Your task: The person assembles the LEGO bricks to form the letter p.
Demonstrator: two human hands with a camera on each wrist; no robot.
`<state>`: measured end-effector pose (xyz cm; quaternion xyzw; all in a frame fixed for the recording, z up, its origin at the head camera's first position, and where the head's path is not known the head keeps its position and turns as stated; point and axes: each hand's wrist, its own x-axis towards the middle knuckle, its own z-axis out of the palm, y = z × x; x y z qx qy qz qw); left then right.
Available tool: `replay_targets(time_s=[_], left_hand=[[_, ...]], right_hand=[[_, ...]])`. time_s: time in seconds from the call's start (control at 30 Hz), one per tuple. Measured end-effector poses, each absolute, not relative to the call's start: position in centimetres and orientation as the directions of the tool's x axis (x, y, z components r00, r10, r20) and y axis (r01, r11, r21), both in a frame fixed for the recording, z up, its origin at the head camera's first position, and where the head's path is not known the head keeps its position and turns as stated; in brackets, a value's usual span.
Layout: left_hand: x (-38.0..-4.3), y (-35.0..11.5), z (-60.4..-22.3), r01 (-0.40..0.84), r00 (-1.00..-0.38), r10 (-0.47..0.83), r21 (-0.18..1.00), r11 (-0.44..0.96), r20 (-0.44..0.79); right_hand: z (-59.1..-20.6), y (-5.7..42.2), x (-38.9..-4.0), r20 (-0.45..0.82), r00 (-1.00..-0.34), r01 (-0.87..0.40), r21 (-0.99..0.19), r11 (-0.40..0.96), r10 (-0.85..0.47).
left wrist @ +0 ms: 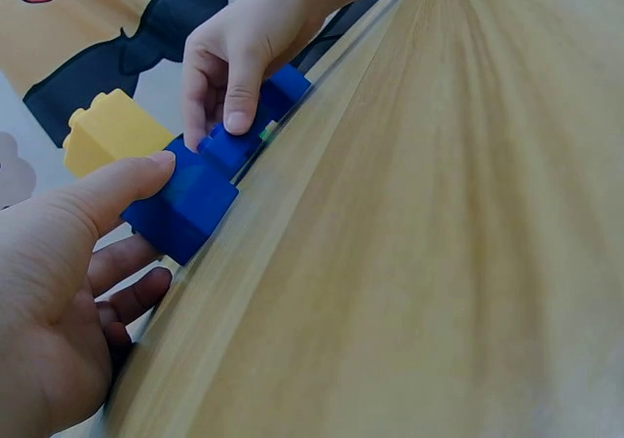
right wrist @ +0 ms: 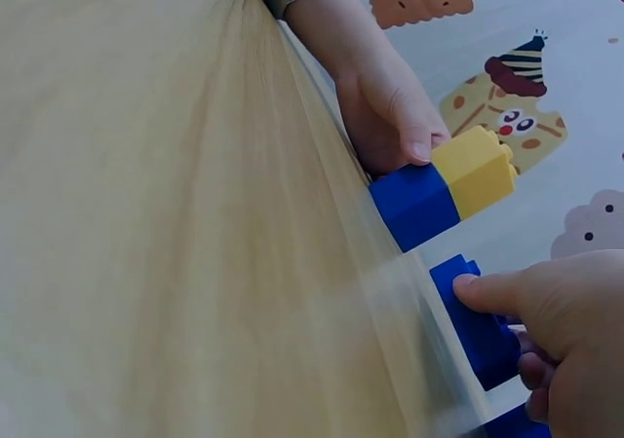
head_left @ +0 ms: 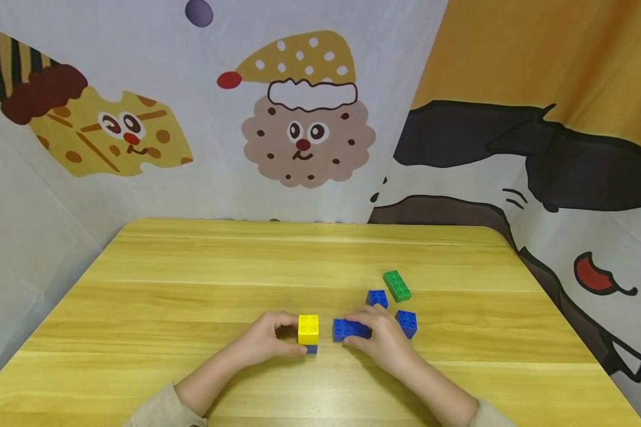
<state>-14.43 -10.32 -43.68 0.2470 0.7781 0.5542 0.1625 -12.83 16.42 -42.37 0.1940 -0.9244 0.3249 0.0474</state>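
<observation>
In the head view my left hand (head_left: pixel 262 341) holds a small stack, a yellow toy brick (head_left: pixel 308 329) on top of a blue brick (head_left: pixel 312 349). Its thumb lies on the lower blue brick (left wrist: pixel 185 204) in the left wrist view. Just to the right, my right hand (head_left: pixel 386 339) pinches a long blue brick (head_left: pixel 343 330) between thumb and fingers, close over the tabletop. That long brick (right wrist: pixel 473 326) lies sideways with its studs facing away from me, a short gap from the stack. The hand covers its right end in the head view.
A green brick (head_left: pixel 397 286) lies studs up behind the right hand. Two square blue bricks, one behind the hand (head_left: pixel 377 298) and one to its right (head_left: pixel 406 323), stand on the wooden table (head_left: pixel 192 267). A cartoon-printed curtain (head_left: pixel 213 196) hangs behind the table.
</observation>
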Motion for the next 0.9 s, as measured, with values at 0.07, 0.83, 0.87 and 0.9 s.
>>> replay_targets(time_s=[0.07,0.83,0.87,0.9], left_hand=[[-14.5,-10.3,-43.7,0.204,-0.825,0.565,0.944,0.259,0.023],[-14.5,-10.3,-43.8,0.206,-0.825,0.564,0.942,0.265,0.021],[-14.5,-10.3,-43.8,0.209,-0.826,0.563,0.941,0.268,0.023],[-14.5,-10.3,-43.8,0.213,-0.827,0.562,0.939,0.270,0.026]], right_hand=[[-42.2,16.4,-12.8,0.223,-0.918,-0.395,-0.583,0.710,-0.327],[-39.6,15.9,-12.1,0.418,-0.842,-0.533,-0.549,0.644,-0.341],[-39.5,15.8,-12.1,0.428,-0.836,-0.543,-0.549,0.636,-0.344],[-39.4,15.8,-12.0,0.438,-0.829,-0.553,-0.547,0.628,-0.347]])
